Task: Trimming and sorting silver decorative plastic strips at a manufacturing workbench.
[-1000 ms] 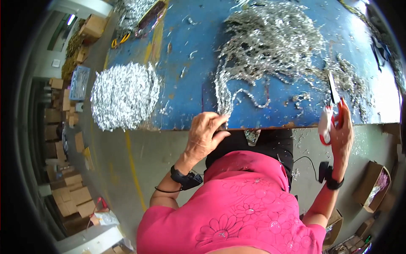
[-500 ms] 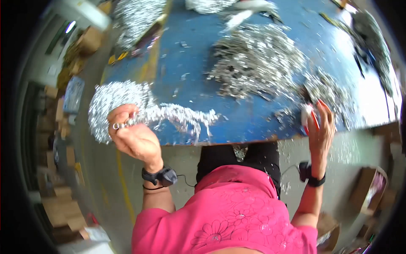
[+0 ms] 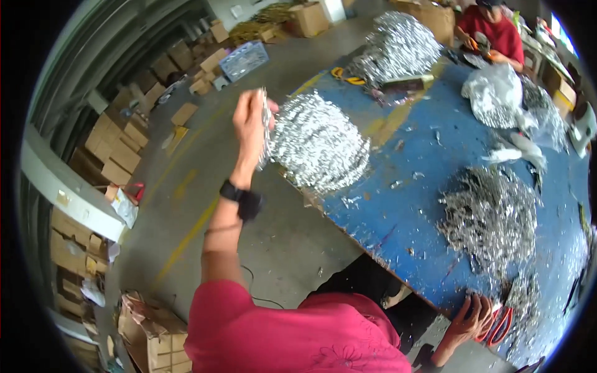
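Observation:
My left hand (image 3: 251, 124) is raised at the table's left edge, its fingers closed on a thin strand of silver tinsel (image 3: 266, 127). Right beside it lies a rounded heap of bright silver tinsel (image 3: 320, 143). At the near edge, my right hand (image 3: 471, 319) rests with bent, slightly parted fingers against a pair of red-handled scissors (image 3: 499, 327). Its thumb and fingertips are partly hidden. The scissors' handles point toward the edge, while their blades run among loose tinsel (image 3: 523, 298). Beyond my right hand sits a looser, tangled tinsel pile (image 3: 491, 217).
The blue table (image 3: 379, 214) is strewn with tinsel scraps. Farther back are another tinsel heap (image 3: 401, 46), yellow-handled scissors (image 3: 347, 76) and a clear plastic bag (image 3: 493, 94). A person in red (image 3: 494, 34) works at the far side. Cardboard boxes (image 3: 115, 146) line the left.
My view has swung left. My left hand has moved outward past the bright heap with the tinsel strand. My right hand now lies left of the scissors, which earlier were between its thumb and fingers.

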Demonstrator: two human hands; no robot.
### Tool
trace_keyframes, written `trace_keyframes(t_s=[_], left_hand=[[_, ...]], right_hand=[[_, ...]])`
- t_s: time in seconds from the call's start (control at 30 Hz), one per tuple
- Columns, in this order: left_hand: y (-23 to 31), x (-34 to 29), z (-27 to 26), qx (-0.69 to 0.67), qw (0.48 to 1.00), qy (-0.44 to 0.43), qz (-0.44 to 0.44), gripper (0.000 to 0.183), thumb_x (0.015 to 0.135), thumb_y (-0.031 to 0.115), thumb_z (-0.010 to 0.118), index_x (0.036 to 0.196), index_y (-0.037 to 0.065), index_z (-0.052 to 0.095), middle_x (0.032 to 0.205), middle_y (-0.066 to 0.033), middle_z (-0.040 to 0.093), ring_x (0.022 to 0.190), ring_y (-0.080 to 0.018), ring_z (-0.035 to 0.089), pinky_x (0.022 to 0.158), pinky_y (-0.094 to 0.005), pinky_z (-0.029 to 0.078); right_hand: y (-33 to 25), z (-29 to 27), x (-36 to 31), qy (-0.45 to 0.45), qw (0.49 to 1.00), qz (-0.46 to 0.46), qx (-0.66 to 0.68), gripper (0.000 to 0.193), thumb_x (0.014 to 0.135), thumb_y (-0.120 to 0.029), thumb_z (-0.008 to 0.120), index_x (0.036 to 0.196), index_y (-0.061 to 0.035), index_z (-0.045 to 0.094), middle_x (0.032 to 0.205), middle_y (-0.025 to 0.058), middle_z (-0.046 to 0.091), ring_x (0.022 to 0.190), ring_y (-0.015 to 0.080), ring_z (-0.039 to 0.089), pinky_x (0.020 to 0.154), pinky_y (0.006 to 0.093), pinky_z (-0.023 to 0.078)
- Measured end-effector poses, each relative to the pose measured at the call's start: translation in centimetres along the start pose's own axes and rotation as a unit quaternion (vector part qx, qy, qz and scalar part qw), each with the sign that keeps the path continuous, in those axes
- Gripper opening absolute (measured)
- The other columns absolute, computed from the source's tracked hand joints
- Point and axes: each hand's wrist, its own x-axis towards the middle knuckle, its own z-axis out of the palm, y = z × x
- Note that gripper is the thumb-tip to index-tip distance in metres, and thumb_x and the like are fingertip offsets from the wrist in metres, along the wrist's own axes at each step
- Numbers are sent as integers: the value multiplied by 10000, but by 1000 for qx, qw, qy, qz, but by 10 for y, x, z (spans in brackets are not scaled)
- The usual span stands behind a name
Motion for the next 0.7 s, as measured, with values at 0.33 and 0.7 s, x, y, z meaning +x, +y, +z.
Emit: trace_keyframes(t_s=[0.33, 0.7], left_hand=[[-112, 70, 36, 586, 762, -75, 263, 205, 941, 226, 573, 1033, 59, 649, 1015, -133, 657, 944, -317, 614, 818, -392, 463], [-68, -146, 212, 193, 825, -509, 154, 210, 832, 186, 715, 944, 19, 655, 890, -95, 607, 781, -230, 625, 720, -325, 502]], right_hand=[[-24, 1, 22, -3, 999, 35, 35, 206, 822, -241, 694, 998, -133, 686, 1077, 15, 633, 1126, 222, 553, 1016, 411, 297], [-25, -4, 17, 6, 999, 30, 23, 208, 810, -228, 709, 992, -130, 684, 1075, 16, 626, 1123, 218, 555, 1017, 406, 294]])
